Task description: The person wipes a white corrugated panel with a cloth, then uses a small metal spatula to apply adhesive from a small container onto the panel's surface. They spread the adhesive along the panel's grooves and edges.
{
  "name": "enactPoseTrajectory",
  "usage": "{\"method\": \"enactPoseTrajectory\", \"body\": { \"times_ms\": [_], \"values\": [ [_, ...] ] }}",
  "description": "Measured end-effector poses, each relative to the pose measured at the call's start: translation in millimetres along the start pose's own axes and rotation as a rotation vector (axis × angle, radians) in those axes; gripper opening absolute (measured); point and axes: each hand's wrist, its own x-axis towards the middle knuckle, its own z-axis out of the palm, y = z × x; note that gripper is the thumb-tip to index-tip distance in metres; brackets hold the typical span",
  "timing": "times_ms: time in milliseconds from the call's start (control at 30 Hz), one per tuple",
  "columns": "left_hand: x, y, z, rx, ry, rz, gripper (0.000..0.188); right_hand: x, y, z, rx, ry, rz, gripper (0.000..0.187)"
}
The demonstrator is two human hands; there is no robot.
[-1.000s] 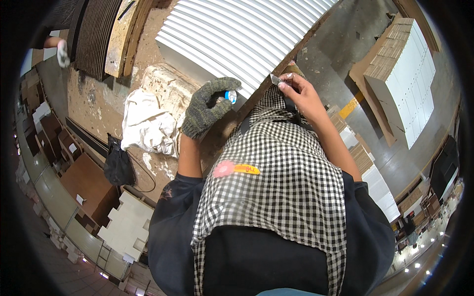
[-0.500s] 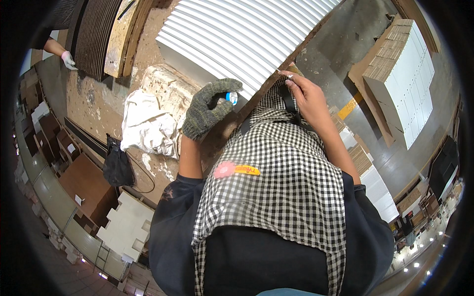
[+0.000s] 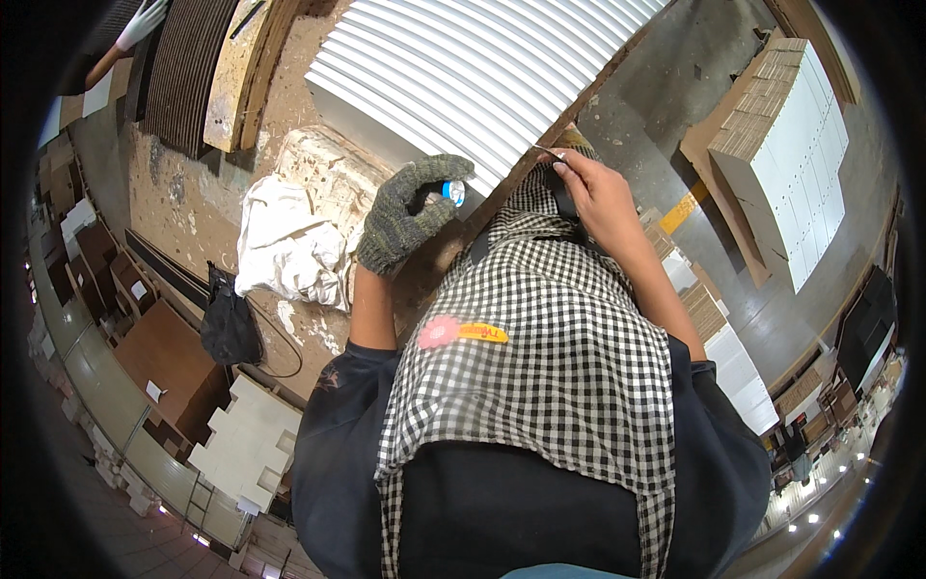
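Comparing with a moment ago, the right hand point(image 3: 600, 198) has edged back toward the corner of the ribbed panel point(image 3: 473, 72); the other person's glove point(image 3: 143, 19) at the far end of the surface point(image 3: 193, 203) has shifted. The gloved left hand point(image 3: 405, 212) stays put. Its fingers point(image 3: 439, 174) curl narrowly around a small blue-capped tube point(image 3: 453, 191), just at the panel's near edge. Right fingers point(image 3: 569, 169) pinch a thin blade point(image 3: 546, 151) whose tip touches that edge. A white rag point(image 3: 285, 241) lies just left of the gloved fingers.
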Motion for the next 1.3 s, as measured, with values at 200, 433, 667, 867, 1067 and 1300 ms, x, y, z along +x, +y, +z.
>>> {"method": "enactPoseTrajectory", "body": {
  "times_ms": [200,433,667,867,1067,1300],
  "values": [
    [-1,6,5,0.002,0.026,-0.042,0.042,-2,-2,-8,0.152,-0.132,0.111,0.028],
    [-1,0,5,-0.034,0.016,-0.003,0.041,-6,12,-12,0.374,-0.329,0.023,0.034],
    [1,0,4,-0.053,0.031,0.014,0.035,6,33,-27,0.518,-0.143,-0.010,0.040],
    [0,-8,-5,-0.064,0.034,0.016,0.035,34,48,-42,0.758,0.095,0.181,0.034],
    [-16,8,-1,-0.111,0.204,0.100,0.036,59,51,-49,0.676,0.064,0.183,0.039],
    [27,19,28,-0.163,0.257,0.199,0.035,75,59,-41,0.452,-0.021,0.052,0.037]
  ]
}}
